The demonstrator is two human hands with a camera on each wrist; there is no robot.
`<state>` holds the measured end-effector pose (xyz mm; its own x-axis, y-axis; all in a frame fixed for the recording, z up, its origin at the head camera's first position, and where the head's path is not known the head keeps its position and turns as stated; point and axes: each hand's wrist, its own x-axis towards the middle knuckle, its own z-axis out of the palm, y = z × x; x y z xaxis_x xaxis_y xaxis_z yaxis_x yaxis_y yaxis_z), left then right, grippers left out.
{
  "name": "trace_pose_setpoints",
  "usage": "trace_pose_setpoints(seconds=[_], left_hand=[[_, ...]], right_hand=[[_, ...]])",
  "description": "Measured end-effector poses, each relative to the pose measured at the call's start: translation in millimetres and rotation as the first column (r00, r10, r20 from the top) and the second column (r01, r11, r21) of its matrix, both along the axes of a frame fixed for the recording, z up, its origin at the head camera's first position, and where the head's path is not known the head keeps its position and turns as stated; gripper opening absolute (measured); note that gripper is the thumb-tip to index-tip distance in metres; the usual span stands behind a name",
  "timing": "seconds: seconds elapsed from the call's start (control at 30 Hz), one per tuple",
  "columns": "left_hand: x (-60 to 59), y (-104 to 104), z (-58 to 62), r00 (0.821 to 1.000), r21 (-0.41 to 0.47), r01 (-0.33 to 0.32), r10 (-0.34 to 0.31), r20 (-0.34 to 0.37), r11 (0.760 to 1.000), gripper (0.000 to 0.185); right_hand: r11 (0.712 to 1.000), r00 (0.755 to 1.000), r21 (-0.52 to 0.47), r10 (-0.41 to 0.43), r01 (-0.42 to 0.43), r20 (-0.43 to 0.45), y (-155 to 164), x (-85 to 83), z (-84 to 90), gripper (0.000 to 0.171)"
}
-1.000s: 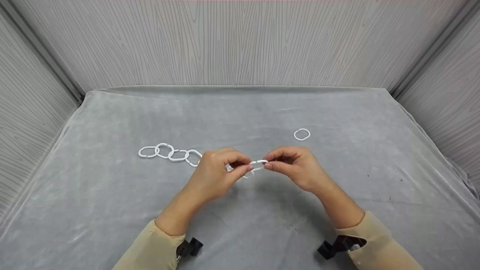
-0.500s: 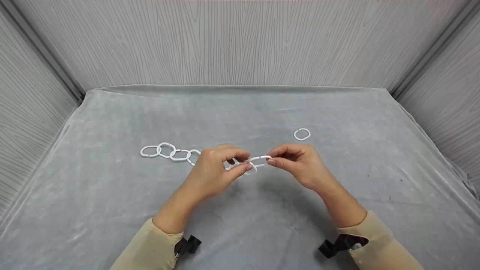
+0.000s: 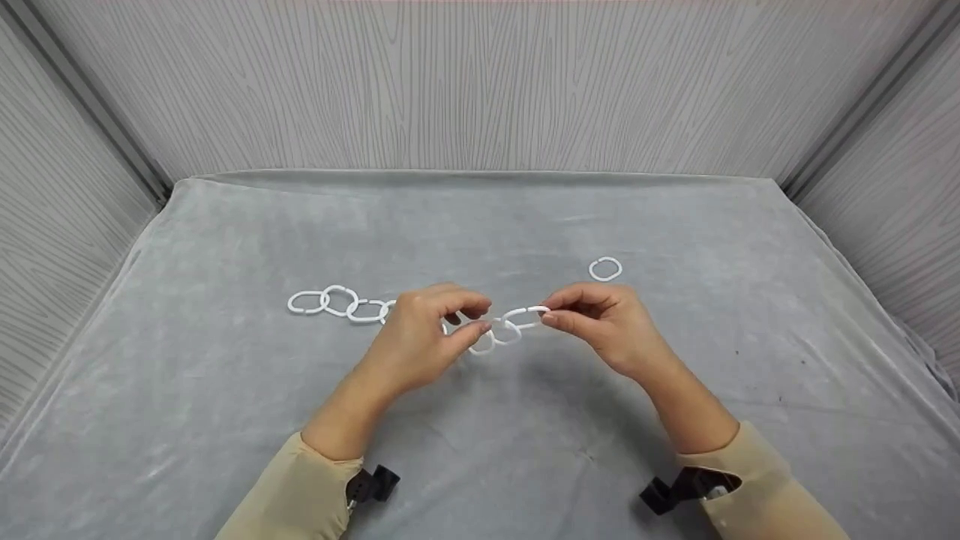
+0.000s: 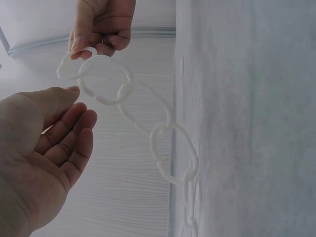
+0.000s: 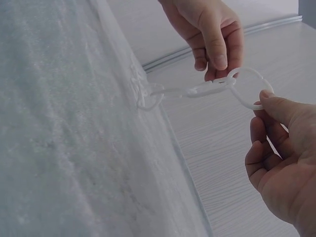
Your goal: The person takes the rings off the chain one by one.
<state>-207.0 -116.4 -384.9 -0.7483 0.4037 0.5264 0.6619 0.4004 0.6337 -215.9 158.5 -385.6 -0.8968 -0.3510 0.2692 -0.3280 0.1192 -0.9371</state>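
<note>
A chain of white oval plastic links (image 3: pixel 324 301) runs across the grey cloth from the left and rises toward my hands. My right hand (image 3: pixel 604 322) pinches the end link (image 3: pixel 526 309) between thumb and fingers, holding that end above the cloth. Beside the raised part, my left hand (image 3: pixel 424 334) has its thumb and fingers apart. In the left wrist view, the hanging chain links (image 4: pixel 126 90) pass beyond my left fingers (image 4: pixel 74 148) without being held. From the head view, the left hand hides the chain's middle.
One loose white link (image 3: pixel 591 270) lies on the cloth beyond my right hand. A grey cloth (image 3: pixel 480 225) covers the table, with wood-grain panels (image 3: pixel 480 82) standing at the back and sides. Black wrist cameras (image 3: pixel 373 486) sit at both sleeves.
My left thumb and fingers have let go of the links and spread apart. The right hand has moved slightly right and away, drawing the chain rightward. The loose link stays put.
</note>
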Motion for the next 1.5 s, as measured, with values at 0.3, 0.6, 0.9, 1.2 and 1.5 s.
trace_pose_setpoints(seconds=[0.3,0.6,0.9,1.2,1.5], left_hand=[[-3.9,1.2,-7.0,1.0,-0.037,0.012,-0.011,0.018,0.999,0.014],[-5.1,0.7,-12.3,0.999,-0.039,0.003,-0.002,0.042,0.999,0.013],[-5.9,0.9,-14.8,0.999,-0.034,0.003,-0.001,0.053,0.999,0.009],[-6.8,1.1,-13.8,0.997,-0.022,0.021,-0.02,0.069,1.0,0.006],[-6.1,-0.2,-12.4,0.999,-0.004,0.001,-0.001,0.047,1.0,0.006]], right_hand=[[1.0,1.0,0.0,-0.008,0.008,-0.008,0.2,1.3,2.0,0.018],[1.0,1.0,-0.018,0.002,-0.002,-0.009,-0.5,1.4,2.8,0.021],[1.0,1.0,-0.026,-0.002,0.001,-0.01,-1.3,2.6,4.9,0.019],[0.999,1.0,-0.032,-0.012,0.011,-0.018,-1.3,3.4,5.9,0.015],[0.999,0.999,-0.017,-0.041,0.04,-0.014,-1.0,2.2,6.1,0.016]])
